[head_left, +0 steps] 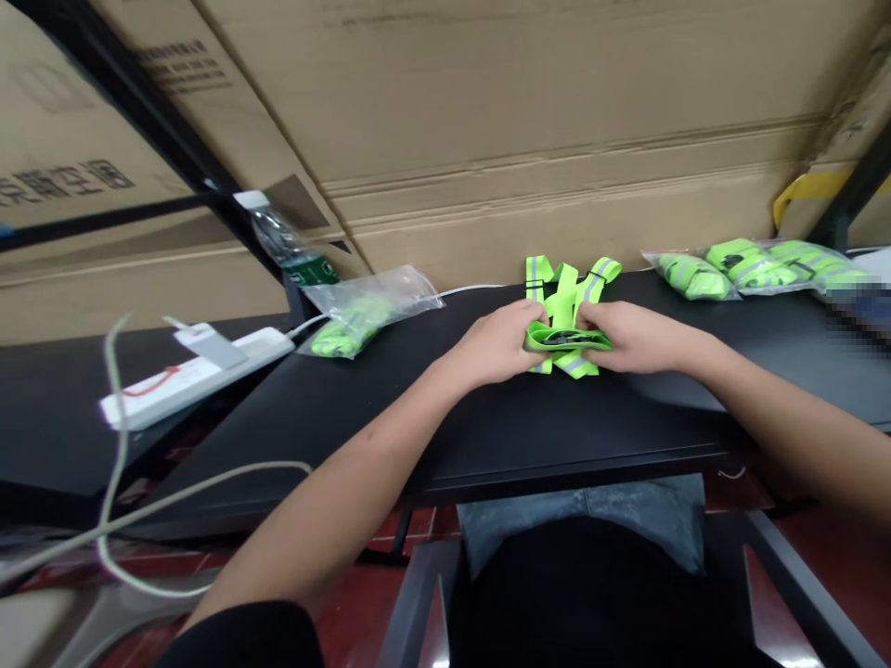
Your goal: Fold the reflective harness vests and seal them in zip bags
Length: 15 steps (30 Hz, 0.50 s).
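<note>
A neon-green reflective vest (567,288) made of straps with grey stripes lies on the black table in front of me. Its waist band is gathered into a flattened loop, with a dark buckle showing inside. My left hand (505,341) is closed on the left end of that loop, and my right hand (626,336) grips the right end. Beyond my hands the shoulder straps spread over the tabletop, with small black sliders on them. My fingertips are partly hidden by the band.
Clear bags with green straps (755,267) lie at the back right, beside a pixelated dark object (863,311). Another bag (380,301) lies at left, near a plastic bottle (285,241). A white power strip (199,376) and loose cable (115,445) are further left. Cardboard (557,93) stands behind.
</note>
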Each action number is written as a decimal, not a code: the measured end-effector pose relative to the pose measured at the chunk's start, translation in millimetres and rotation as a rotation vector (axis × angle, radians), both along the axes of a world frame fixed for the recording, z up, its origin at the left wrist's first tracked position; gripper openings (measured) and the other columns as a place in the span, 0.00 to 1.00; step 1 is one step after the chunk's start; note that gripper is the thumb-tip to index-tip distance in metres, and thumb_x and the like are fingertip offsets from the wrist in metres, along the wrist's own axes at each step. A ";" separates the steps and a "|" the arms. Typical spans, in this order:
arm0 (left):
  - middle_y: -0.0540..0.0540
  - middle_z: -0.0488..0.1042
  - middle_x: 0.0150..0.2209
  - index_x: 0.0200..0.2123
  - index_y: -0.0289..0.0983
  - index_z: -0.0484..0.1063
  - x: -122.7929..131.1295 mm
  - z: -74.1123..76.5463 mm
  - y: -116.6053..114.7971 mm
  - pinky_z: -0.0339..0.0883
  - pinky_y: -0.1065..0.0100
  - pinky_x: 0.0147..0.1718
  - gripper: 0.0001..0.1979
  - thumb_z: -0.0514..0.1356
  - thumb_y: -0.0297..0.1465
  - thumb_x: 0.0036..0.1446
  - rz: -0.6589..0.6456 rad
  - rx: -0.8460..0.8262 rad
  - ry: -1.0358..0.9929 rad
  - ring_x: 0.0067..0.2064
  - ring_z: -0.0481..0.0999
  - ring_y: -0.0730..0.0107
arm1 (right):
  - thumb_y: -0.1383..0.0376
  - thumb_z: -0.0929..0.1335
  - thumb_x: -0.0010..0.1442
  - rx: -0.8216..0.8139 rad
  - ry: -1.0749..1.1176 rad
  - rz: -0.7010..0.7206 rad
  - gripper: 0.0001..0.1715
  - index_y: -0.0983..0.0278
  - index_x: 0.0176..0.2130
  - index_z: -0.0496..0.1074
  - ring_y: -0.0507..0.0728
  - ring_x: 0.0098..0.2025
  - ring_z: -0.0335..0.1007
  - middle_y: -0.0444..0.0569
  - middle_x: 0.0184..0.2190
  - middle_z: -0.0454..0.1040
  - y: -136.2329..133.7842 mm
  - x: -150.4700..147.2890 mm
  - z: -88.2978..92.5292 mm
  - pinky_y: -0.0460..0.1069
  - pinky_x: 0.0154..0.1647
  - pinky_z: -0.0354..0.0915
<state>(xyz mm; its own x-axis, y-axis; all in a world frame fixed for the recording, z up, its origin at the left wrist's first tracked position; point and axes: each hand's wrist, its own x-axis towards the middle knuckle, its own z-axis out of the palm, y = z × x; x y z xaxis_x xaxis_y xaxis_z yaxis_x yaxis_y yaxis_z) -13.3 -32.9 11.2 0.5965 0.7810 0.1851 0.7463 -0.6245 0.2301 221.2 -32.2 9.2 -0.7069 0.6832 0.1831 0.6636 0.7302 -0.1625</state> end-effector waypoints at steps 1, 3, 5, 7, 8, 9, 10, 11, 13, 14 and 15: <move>0.44 0.73 0.43 0.40 0.38 0.69 0.2 0.2 -3.6 0.64 0.65 0.35 0.10 0.61 0.35 0.56 0.005 0.077 0.016 0.42 0.72 0.60 | 0.65 0.67 0.58 0.108 -0.053 -0.017 0.11 0.66 0.42 0.67 0.57 0.32 0.65 0.51 0.34 0.73 -5.3 -1.5 -2.4 0.50 0.32 0.55; 0.43 0.71 0.45 0.42 0.37 0.68 -1.1 -0.5 -14.2 0.66 0.62 0.39 0.13 0.63 0.37 0.57 -0.048 0.170 0.078 0.44 0.71 0.58 | 0.68 0.65 0.60 0.338 -0.168 -0.019 0.08 0.67 0.42 0.67 0.60 0.34 0.67 0.55 0.35 0.74 -18.1 -4.9 -9.1 0.52 0.34 0.54; 0.41 0.71 0.47 0.42 0.37 0.68 -3.7 -3.8 -28.8 0.67 0.58 0.46 0.18 0.65 0.43 0.57 -0.138 0.195 0.108 0.48 0.69 0.55 | 0.72 0.62 0.63 0.504 -0.237 0.008 0.07 0.67 0.40 0.69 0.61 0.36 0.69 0.56 0.36 0.75 -32.9 -6.7 -16.7 0.54 0.36 0.54; 0.41 0.71 0.49 0.43 0.36 0.69 -6.7 -9.4 -45.0 0.65 0.57 0.52 0.20 0.63 0.48 0.60 -0.193 0.180 0.080 0.52 0.67 0.54 | 0.72 0.60 0.66 0.552 -0.233 0.038 0.09 0.66 0.40 0.69 0.62 0.38 0.70 0.56 0.38 0.76 -47.7 -5.1 -23.2 0.55 0.38 0.55; 0.41 0.71 0.49 0.42 0.37 0.69 -8.1 -12.6 -52.6 0.65 0.56 0.53 0.18 0.60 0.47 0.63 -0.201 0.171 0.061 0.53 0.67 0.54 | 0.69 0.61 0.68 0.531 -0.201 0.060 0.09 0.66 0.41 0.70 0.62 0.40 0.70 0.57 0.40 0.76 -54.4 -2.8 -25.7 0.55 0.40 0.57; 0.42 0.72 0.48 0.42 0.37 0.70 -9.2 -15.7 -59.4 0.65 0.57 0.54 0.16 0.58 0.44 0.66 -0.204 0.166 0.044 0.53 0.66 0.55 | 0.65 0.62 0.69 0.484 -0.150 0.086 0.09 0.66 0.43 0.69 0.63 0.42 0.70 0.57 0.44 0.76 -60.4 0.4 -27.8 0.56 0.42 0.58; 0.42 0.72 0.47 0.41 0.37 0.70 -10.1 -18.4 -65.2 0.65 0.57 0.53 0.13 0.56 0.41 0.68 -0.207 0.164 0.031 0.53 0.67 0.56 | 0.60 0.63 0.69 0.419 -0.086 0.113 0.12 0.66 0.45 0.69 0.64 0.45 0.70 0.58 0.47 0.76 -65.8 4.1 -29.5 0.57 0.44 0.60; 0.43 0.73 0.46 0.40 0.37 0.70 -10.7 -20.5 -69.7 0.65 0.57 0.53 0.11 0.55 0.38 0.69 -0.209 0.164 0.021 0.52 0.67 0.57 | 0.56 0.65 0.68 0.348 -0.016 0.136 0.16 0.65 0.48 0.68 0.65 0.48 0.70 0.58 0.50 0.75 -70.3 8.1 -31.1 0.58 0.46 0.61; 0.43 0.73 0.44 0.37 0.37 0.70 -10.8 -22.5 -75.4 0.66 0.57 0.50 0.10 0.55 0.36 0.69 -0.208 0.167 0.011 0.49 0.68 0.57 | 0.54 0.66 0.68 0.215 0.120 0.136 0.20 0.64 0.52 0.66 0.65 0.51 0.69 0.57 0.53 0.74 -77.0 15.6 -34.3 0.59 0.49 0.63; 0.42 0.73 0.43 0.35 0.37 0.70 -10.1 -22.3 -76.7 0.66 0.56 0.49 0.11 0.56 0.37 0.68 -0.204 0.171 0.006 0.48 0.68 0.57 | 0.56 0.66 0.68 0.158 0.184 0.110 0.20 0.63 0.54 0.65 0.64 0.51 0.69 0.57 0.52 0.74 -79.2 18.8 -36.0 0.58 0.48 0.65; 0.42 0.73 0.44 0.34 0.37 0.69 -8.7 -21.7 -77.2 0.66 0.55 0.49 0.12 0.57 0.39 0.67 -0.199 0.176 -0.002 0.48 0.69 0.56 | 0.58 0.66 0.68 0.107 0.244 0.074 0.20 0.62 0.56 0.64 0.63 0.51 0.70 0.56 0.51 0.74 -80.7 21.3 -37.6 0.58 0.48 0.66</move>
